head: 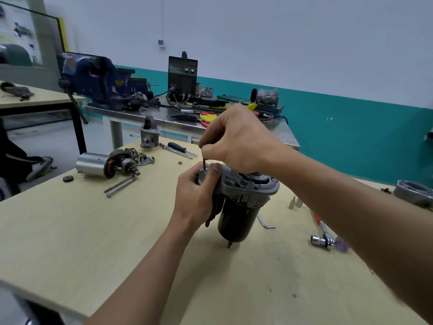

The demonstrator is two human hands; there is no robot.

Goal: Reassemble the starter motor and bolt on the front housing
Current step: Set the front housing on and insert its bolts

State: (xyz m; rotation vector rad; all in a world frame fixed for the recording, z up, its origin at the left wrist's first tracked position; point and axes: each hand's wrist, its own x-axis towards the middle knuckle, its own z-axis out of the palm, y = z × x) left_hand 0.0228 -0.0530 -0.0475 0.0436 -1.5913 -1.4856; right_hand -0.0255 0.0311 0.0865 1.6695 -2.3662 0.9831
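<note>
A black starter motor [236, 219] stands upright on the wooden table [93, 242], its grey aluminium front housing [250, 186] on top. My left hand [196, 195] grips the solenoid side of the housing. Above it, my right hand [239, 139] pinches a thin dark hex key [203, 163], whose tip sits in a bolt head on the housing's left ear. A second, dismantled starter lies at the left: silver casing [90, 164] with armature [121, 163], and two long through bolts [120, 185] beside it.
A loose grey nose housing [149, 134], a screwdriver [180, 148] and a small nut [180, 163] lie at the back. An L-shaped hex key [266, 222], bits [295, 202] and a ratchet [322, 238] lie right. A blue vise [98, 80] and welder [182, 78] stand on the steel bench behind.
</note>
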